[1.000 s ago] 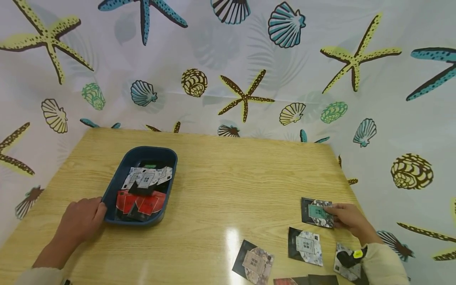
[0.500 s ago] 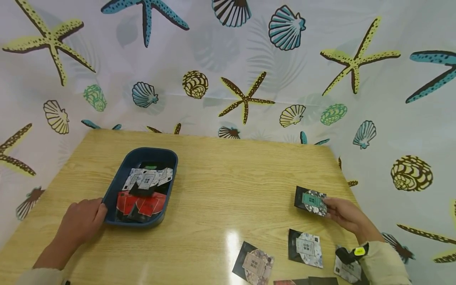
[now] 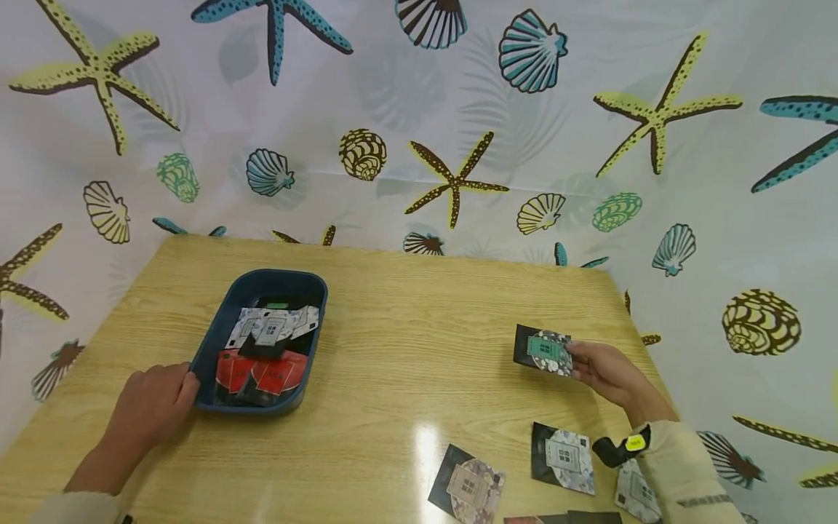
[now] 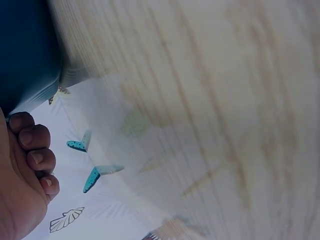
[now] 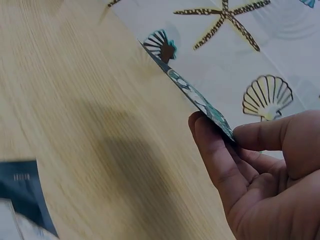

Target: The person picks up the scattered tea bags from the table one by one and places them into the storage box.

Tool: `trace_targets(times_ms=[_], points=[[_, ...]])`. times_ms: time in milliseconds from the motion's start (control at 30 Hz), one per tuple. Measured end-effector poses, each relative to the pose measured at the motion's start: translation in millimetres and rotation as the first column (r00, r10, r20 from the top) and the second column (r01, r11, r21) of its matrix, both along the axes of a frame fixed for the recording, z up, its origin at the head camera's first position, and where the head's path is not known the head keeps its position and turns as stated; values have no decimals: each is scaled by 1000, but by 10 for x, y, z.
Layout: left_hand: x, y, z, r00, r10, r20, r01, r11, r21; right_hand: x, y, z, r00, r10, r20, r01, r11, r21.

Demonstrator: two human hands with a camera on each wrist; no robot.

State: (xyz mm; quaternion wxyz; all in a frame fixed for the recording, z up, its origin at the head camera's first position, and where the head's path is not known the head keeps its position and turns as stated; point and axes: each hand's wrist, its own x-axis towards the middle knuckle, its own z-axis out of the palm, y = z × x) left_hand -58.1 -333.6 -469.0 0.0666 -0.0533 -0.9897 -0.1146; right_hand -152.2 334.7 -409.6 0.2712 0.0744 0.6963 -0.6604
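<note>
Blue tub [image 3: 252,409] on a wood table [image 3: 406,313]; cloth with shell and starfish print [image 3: 393,87] hangs beyond the tub. Inside the tub: white-fronted packets [image 3: 270,329] toward the middle, red packets [image 3: 278,375] at the near end, a black one with a green label past the white. Well right of the tub and nearer the person, loose packets lie flat: one with a pinkish label [image 3: 468,484], one with a white label [image 3: 564,457], a red one and a black one cut by the lower frame edge. Another pale packet [image 3: 632,491], farthest right of the tub, is partly covered by the right sleeve [image 3: 687,466].

Left hand [image 3: 153,400] at the tub's near left corner, knuckles up, fingers curled, gripping there. Right hand [image 3: 605,371] well right of the tub, reaching in from the near side, strap at the wrist; thumb and fingers pinch narrowly.

Between them: the green-labelled packet [image 3: 548,351], held by its right edge, body pointing toward the tub. It is tilted and off the table, shadow below; well right of the tub and the left hand.
</note>
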Motion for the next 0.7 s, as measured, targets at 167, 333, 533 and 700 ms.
trace_targets(times_ms=[167,333,533,700], points=[[2,6,23,1000,2,24,-2,1000,1,-126,-323,43,1000,15,-7,-15,1000,-19],[-2,3,17,999,3,53,-3,1000,0,-275,-760,84,999,42,-14,-42,999,-25],[1,6,2,998,4,61,-4,1000,6,-430,-1349,125,997,69,-17,-70,996,-59],[2,1,0,998,6,57,-6,1000,10,-508,-1879,175,996,87,-22,-89,992,-84]])
